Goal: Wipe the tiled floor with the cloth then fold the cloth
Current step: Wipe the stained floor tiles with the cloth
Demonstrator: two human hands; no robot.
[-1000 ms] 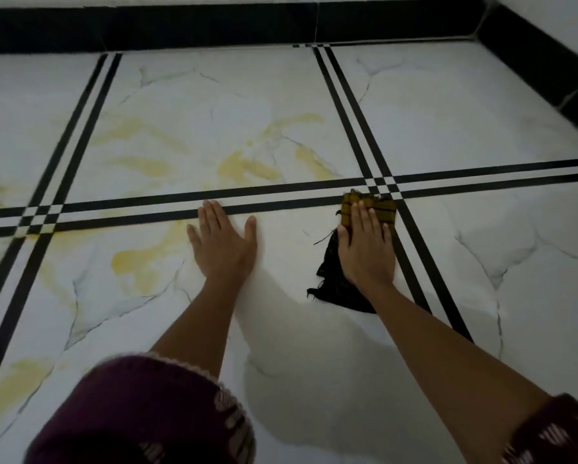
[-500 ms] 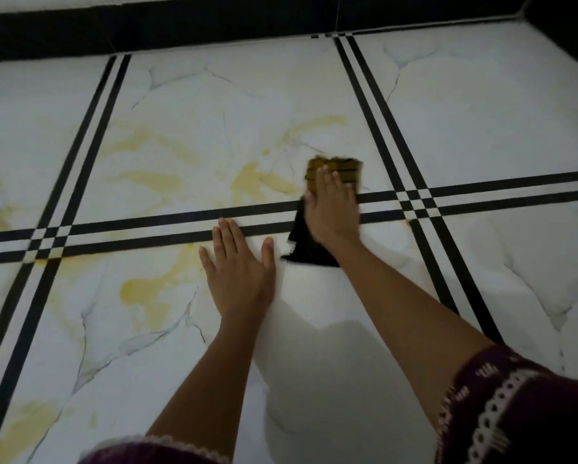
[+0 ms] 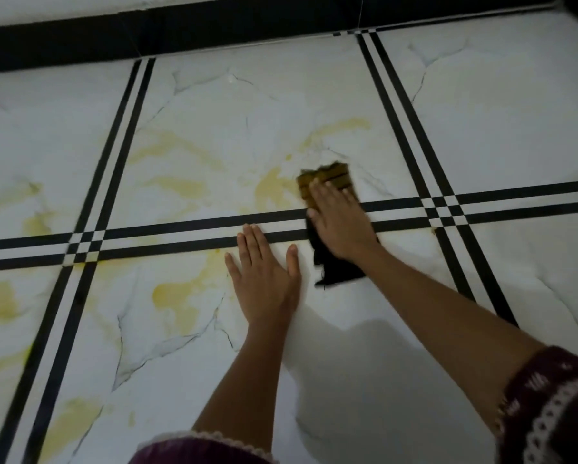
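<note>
Nearest the lower edge of the view, a maroon left sleeve [image 3: 197, 448] and a maroon right sleeve [image 3: 555, 406], both trimmed with pale lace, frame two bare forearms reaching out over the tiled floor [image 3: 515, 128]. A soft shadow [image 3: 364, 363] lies on the white tile between the arms.

Further out, the left hand [image 3: 265, 279] lies palm down on the bare floor, fingers straight and close together and thumb spread to the side. It holds nothing, and its fingertips reach the near black line of a striped band [image 3: 180, 229] that runs across the floor from left to right.

Just beside it to the right, and a little further away, the right hand [image 3: 341, 226] presses flat on the cloth [image 3: 327, 177] with its fingers extended, not curled round it. The cloth lies across that same band: its black end trails toward the wrist, and its yellow, dark-lined end sticks out past the fingertips onto the far tile.

Yellowish patches [image 3: 177, 296] mark the tiles left of the hands; whether they are spills or tile pattern cannot be told. At the floor's far edge runs a black skirting [image 3: 213, 31].
</note>
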